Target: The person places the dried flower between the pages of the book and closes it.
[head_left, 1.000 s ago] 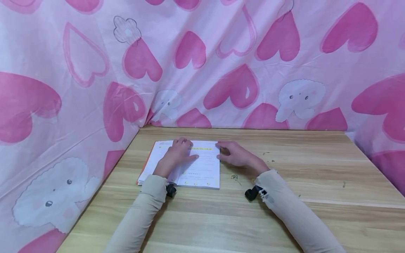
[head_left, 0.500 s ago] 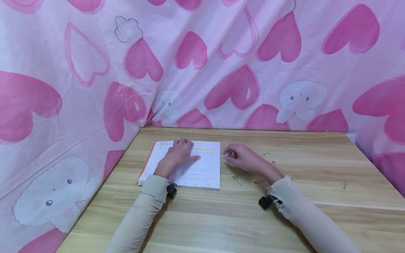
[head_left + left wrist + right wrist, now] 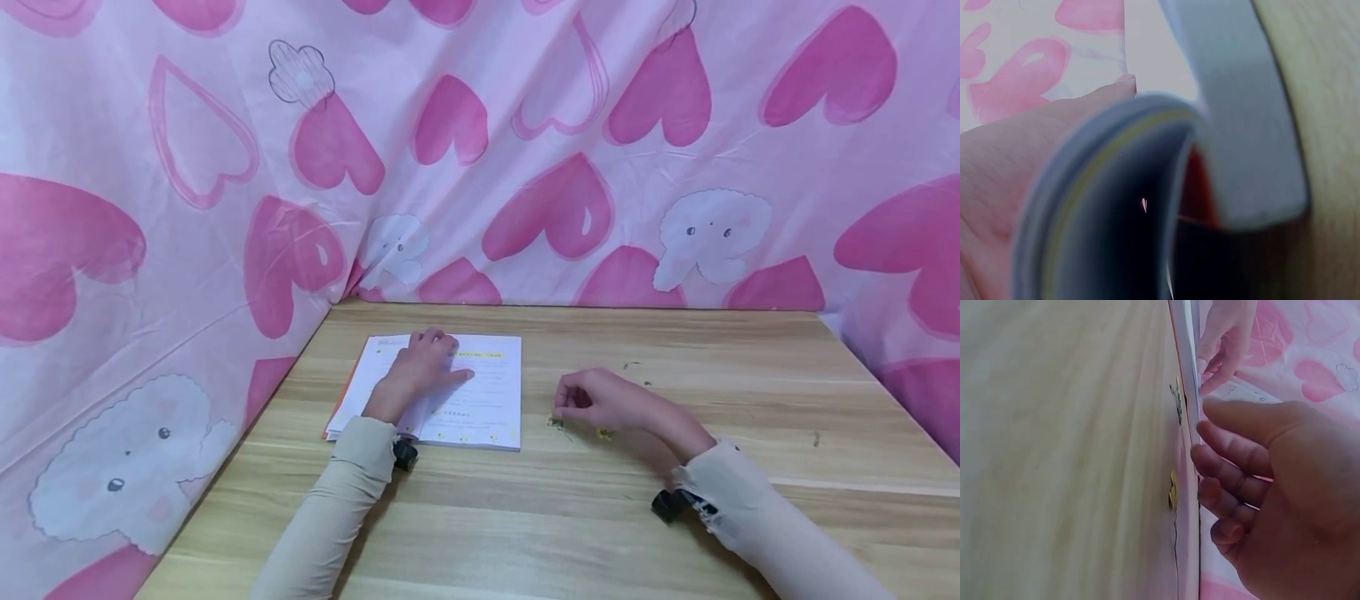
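An open book with white printed pages and a reddish cover edge lies on the table. My left hand rests on its pages, fingers and thumb spread. In the left wrist view, curved pages and the thick page block stand close to the camera. My right hand is right of the book with loosely curled fingers and nothing held. Its fingertips come close over a small dried flower. A second, yellow flower with a thin stem lies under the hand.
Small dark plant bits lie beyond the right hand, and another faint piece lies far right on the wooden table. A pink heart-patterned cloth hangs behind and along the left side.
My right hand has left the book's right edge and moved right and toward me, over the small flowers. The left hand has stayed on the pages.
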{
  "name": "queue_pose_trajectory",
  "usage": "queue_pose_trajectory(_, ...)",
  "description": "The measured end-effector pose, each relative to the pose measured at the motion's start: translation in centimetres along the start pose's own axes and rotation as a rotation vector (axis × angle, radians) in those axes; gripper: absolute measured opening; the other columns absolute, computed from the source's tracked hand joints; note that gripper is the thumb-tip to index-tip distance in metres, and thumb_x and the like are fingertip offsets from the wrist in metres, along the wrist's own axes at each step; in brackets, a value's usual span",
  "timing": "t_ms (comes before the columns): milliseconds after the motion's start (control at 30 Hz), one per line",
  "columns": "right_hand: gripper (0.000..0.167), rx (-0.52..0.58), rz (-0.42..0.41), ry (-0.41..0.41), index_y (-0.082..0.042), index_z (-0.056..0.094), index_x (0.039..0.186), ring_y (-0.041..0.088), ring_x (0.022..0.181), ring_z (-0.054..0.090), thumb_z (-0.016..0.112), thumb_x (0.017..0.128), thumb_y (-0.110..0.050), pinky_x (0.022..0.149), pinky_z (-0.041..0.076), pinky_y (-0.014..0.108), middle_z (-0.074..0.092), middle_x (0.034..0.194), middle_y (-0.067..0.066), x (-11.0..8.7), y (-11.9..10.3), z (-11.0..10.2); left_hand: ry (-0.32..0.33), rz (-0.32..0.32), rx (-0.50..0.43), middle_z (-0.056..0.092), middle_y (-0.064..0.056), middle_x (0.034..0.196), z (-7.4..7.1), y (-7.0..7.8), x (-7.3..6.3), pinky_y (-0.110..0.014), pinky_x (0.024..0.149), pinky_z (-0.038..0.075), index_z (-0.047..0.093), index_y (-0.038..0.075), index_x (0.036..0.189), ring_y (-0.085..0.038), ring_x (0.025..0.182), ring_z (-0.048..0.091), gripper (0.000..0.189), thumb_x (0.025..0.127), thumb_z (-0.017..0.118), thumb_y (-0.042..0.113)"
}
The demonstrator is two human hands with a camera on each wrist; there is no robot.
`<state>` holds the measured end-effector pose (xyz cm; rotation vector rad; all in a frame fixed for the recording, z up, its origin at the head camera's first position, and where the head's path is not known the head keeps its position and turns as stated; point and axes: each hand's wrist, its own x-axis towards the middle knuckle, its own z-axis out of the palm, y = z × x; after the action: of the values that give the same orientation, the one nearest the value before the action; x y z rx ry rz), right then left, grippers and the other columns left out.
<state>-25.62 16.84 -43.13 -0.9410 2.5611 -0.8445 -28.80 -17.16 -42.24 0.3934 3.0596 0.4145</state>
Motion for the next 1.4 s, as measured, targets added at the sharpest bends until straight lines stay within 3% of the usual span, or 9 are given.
queue_pose_trajectory(233,0.013,0.030,0.028,-0.096,-0.025,0.073,0.099,0.013,0.079,0.059,0.084,0.097,-0.032,0.069,0.052,0.024,0.065,0.085,-0.005,-0.70,-0.18,0.15,-0.006,-0.002,0.000,0.050,-0.015,0.157,0.12,-0.09,0.05,-0.065,0.114,0.047,0.061,0.013,0.151,-0.041,0.142,0.043,0.067,0.098,0.076,0.051)
queue_pose_trajectory(500,0.003,-0.011,0.082,-0.033,-0.027,0.076,0.101,0.012,0.084,0.062,0.078,0.102,-0.028,0.072,0.055,0.026,0.070,0.090,-0.010,-0.59,-0.37,0.19,-0.008,0.008,-0.004,0.049,-0.015,0.158,0.09,-0.03,0.09,-0.065,0.114,0.047,0.060,0.013,0.151,-0.041,0.143,0.043,0.067,0.099,0.075,0.052)
queue_pose_trajectory(700,0.013,-0.069,0.137,-0.028,-0.030,0.073,0.095,0.012,0.081,0.060,0.086,0.095,-0.030,0.069,0.053,0.027,0.067,0.086,-0.009,-0.95,-0.75,-0.12,-0.017,0.011,-0.004,0.049,-0.015,0.158,0.01,0.07,0.12,-0.066,0.114,0.047,0.059,0.012,0.152,-0.042,0.144,0.042,0.068,0.099,0.074,0.051)
queue_pose_trajectory(900,0.010,-0.135,0.160,-0.014,-0.029,0.075,0.095,0.010,0.080,0.061,0.081,0.100,-0.022,0.071,0.053,0.027,0.069,0.086,-0.011,-1.00,-0.98,-0.50,-0.019,0.008,-0.011,0.049,-0.016,0.158,-0.06,0.08,0.09,-0.066,0.114,0.046,0.059,0.012,0.151,-0.041,0.143,0.041,0.066,0.100,0.074,0.051)
queue_pose_trajectory(1167,0.014,-0.246,0.071,0.013,-0.023,0.073,0.093,0.005,0.076,0.056,0.074,0.103,-0.013,0.074,0.052,0.026,0.064,0.082,-0.012,-0.93,-0.95,-0.27,-0.022,-0.005,-0.010,0.048,-0.015,0.159,-0.08,0.17,0.16,-0.065,0.115,0.046,0.058,0.012,0.152,-0.041,0.144,0.041,0.067,0.100,0.074,0.051)
queue_pose_trajectory(1400,0.020,-0.299,0.032,0.022,-0.021,0.067,0.091,0.006,0.082,0.056,0.065,0.103,-0.006,0.078,0.052,0.028,0.063,0.087,-0.012,-1.06,-0.93,0.22,-0.026,-0.010,-0.019,0.048,-0.015,0.159,-0.08,0.21,-0.06,-0.065,0.116,0.045,0.058,0.013,0.152,-0.041,0.145,0.040,0.067,0.099,0.075,0.050)
